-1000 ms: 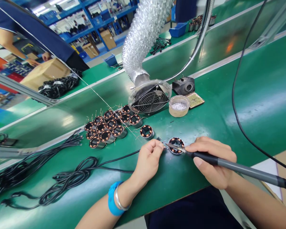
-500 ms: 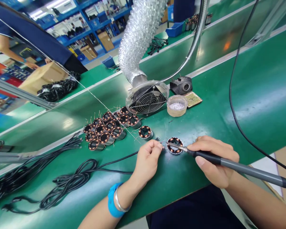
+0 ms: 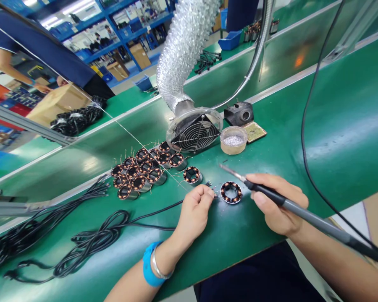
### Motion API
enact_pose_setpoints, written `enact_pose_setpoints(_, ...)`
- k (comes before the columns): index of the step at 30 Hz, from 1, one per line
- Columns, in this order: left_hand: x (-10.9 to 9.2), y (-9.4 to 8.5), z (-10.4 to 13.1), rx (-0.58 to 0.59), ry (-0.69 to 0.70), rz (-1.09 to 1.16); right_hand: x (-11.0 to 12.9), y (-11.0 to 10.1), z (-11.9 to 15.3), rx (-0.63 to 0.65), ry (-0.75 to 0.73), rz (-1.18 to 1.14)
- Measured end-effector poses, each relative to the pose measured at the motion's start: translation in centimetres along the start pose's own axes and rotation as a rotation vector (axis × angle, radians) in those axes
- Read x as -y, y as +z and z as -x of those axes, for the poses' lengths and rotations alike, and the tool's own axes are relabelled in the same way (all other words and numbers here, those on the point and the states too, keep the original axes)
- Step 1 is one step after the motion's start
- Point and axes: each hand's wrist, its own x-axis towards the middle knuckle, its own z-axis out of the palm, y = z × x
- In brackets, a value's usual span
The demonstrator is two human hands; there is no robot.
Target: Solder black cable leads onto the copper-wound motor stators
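Observation:
My right hand (image 3: 279, 203) is closed around a soldering iron (image 3: 267, 193), its bare metal tip raised above the green bench and pointing up to the left. Just below that tip lies a motor stator (image 3: 231, 192), a ring with copper windings. Thin wires run from the stator's left side to my left hand (image 3: 198, 207), which is pinched at their ends. A black cable (image 3: 157, 208) passes at the same hand, its end partly hidden by the fingers. Another single stator (image 3: 192, 175) stands behind the left fingertips.
Several stators (image 3: 138, 172) stand grouped at left, near black cable bundles (image 3: 91, 239). A fume extractor (image 3: 197, 132) hangs from a silver duct. Behind the work are a round tub (image 3: 234, 140), a flat sponge tray (image 3: 254, 131) and a black holder (image 3: 238, 113). Across the partition, a person handles a carton (image 3: 58, 102).
My right hand has lifted the soldering iron's tip up and away from the wires beside the stator. My left hand has stayed in place, still pinching.

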Motion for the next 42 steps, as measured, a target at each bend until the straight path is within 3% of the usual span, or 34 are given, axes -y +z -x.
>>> enact_pose_setpoints(3, 0.0, -0.1, 0.1, 0.092, -0.015, 0.063, 0.1, 0.7, -0.4, 0.129, 0.040, 0.053)
enact_pose_setpoints(7, 0.4, -0.6, 0.4, 0.205, 0.024, 0.096, -0.1, 1.8, -1.2, 0.354, -0.123, 0.055)
enact_pose_setpoints(10, 0.5, -1.1, 0.6, 0.260, 0.053, 0.053, -0.7, 2.4, -1.3, 0.440, -0.231, 0.067)
enact_pose_setpoints(16, -0.9, -1.9, 0.9, 0.261, 0.231, -0.322, -0.9, 2.0, -0.5, 0.409, -0.187, 0.114)
enact_pose_setpoints(18, -1.1, -2.1, 0.9, 0.262, 0.252, -0.338, -0.5, 1.8, -0.4, 0.422, -0.176, 0.148)
enact_pose_setpoints(22, -0.4, -2.0, 0.5, 0.282, 0.189, -0.169, 0.1, 2.1, -0.2, 0.411, -0.194, 0.152)
enact_pose_setpoints(29, 0.3, -1.1, -0.1, 0.424, -0.176, 0.239, -0.3, 2.8, 0.1, 0.355, -0.237, 0.168)
enact_pose_setpoints(34, 0.4, -0.8, -0.2, 0.354, -0.211, 0.344, 0.0, 2.4, -0.1, 0.253, -0.129, 0.130)
enact_pose_setpoints(39, 0.4, -0.8, -0.1, 0.305, -0.198, 0.355, 0.2, 1.7, 0.4, 0.395, 0.020, 0.041)
enact_pose_setpoints(42, 0.3, -0.6, 0.0, 0.281, -0.194, 0.330, 0.1, 2.1, 0.8, 0.384, 0.028, 0.014)
